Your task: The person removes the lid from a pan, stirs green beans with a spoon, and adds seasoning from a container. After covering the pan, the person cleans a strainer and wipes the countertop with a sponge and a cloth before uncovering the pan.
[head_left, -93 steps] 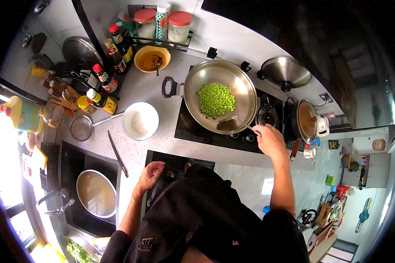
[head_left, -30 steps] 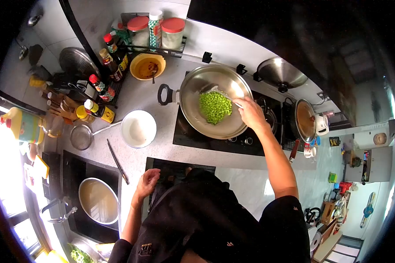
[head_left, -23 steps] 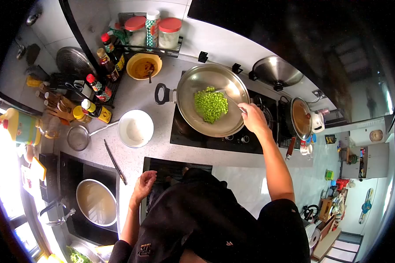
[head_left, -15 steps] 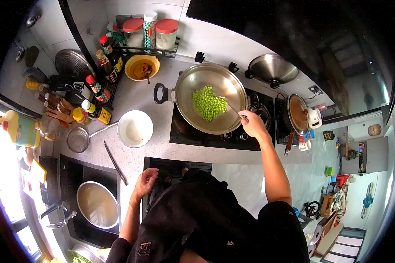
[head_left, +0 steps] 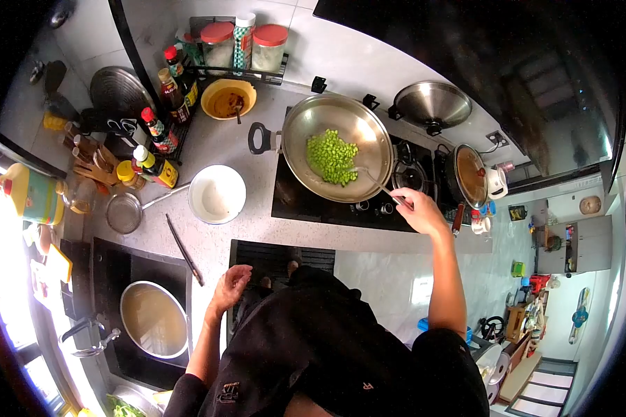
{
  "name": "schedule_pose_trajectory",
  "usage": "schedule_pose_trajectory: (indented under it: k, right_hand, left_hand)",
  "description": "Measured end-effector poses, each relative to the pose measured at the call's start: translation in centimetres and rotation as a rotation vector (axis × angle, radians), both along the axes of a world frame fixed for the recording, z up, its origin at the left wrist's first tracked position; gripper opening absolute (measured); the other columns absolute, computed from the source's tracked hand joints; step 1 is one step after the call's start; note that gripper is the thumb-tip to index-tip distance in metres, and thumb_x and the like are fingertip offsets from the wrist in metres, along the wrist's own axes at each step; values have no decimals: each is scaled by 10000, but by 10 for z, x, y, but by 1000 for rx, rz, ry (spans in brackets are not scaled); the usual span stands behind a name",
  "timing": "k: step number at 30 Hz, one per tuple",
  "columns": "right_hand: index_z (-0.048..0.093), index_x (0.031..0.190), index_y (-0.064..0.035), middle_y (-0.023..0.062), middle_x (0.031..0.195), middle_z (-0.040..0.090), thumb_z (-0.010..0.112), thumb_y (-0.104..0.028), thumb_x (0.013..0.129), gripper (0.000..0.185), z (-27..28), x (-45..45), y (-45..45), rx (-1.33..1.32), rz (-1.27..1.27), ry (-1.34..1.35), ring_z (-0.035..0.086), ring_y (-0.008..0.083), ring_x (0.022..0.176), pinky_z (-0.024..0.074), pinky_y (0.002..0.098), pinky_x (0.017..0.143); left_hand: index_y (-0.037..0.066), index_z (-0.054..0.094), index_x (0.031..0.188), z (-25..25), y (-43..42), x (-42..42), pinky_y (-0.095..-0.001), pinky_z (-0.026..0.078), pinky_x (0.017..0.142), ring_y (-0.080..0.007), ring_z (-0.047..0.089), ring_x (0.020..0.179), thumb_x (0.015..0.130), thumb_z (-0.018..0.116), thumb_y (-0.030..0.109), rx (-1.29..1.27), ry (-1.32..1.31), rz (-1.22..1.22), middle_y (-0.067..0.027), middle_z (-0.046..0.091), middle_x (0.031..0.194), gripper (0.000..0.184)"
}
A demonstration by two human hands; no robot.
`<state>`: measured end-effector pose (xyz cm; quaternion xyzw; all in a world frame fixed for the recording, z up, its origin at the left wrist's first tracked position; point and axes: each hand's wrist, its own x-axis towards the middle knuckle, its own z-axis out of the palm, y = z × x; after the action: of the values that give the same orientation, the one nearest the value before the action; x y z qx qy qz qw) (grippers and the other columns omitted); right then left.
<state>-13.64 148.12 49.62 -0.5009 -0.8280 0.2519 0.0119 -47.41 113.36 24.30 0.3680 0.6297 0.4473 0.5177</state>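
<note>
Grey counter (head_left: 257,228) | right hand (head_left: 423,210) pinching spatula (head_left: 378,183) past wok (head_left: 370,132) rim | left hand (head_left: 230,286) half-curled, clear of wok

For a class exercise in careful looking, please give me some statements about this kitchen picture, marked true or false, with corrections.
1. The right hand holds the spatula by its handle. True.
2. The beans are in the white bowl. False: they are in the wok.
3. The strainer lies on the counter. True.
4. The left hand holds a bottle. False: it holds nothing.
5. The pot in the sink has cloudy liquid in it. True.
6. The two jars on the rack have blue lids. False: the lids are red.
</note>
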Motion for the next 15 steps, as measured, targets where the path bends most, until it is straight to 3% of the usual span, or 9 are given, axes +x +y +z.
schedule_pose_trajectory:
  k: [1,6,9,15]
  right_hand:
    - [680,1183,-106,140,935,730,674,-91,863,320,17,-10,-4,-87,-48,-119,708,275,866,538,376,776]
    - [683,1186,-153,141,1111,706,668,-129,882,305,-28,-17,1,25,20,-175,674,336,1040,531,434,871]
    - [674,1187,-152,145,1106,690,655,-110,892,299,-41,-31,4,126,24,-141,666,350,1035,530,441,883]
    - [657,1208,-151,143,1111,677,651,-86,890,325,-23,-44,18,200,71,-72,663,354,1036,535,448,883]
  left_hand:
    - [2,624,1239,0,-2,1,-313,529,870,-156,661,973,1005,612,168,-15,-10,3,-88,709,1044,288]
    - [6,632,1230,13,-2,4,-330,542,901,-177,682,1010,993,614,146,-83,0,-4,-104,712,1066,276]
    - [5,623,1251,-9,-8,5,-303,524,865,-147,653,972,1004,627,198,5,-42,5,-69,711,1051,313]
    - [8,625,1242,-1,-13,4,-330,540,911,-188,682,1019,991,592,126,-40,-36,49,-112,714,1073,280]
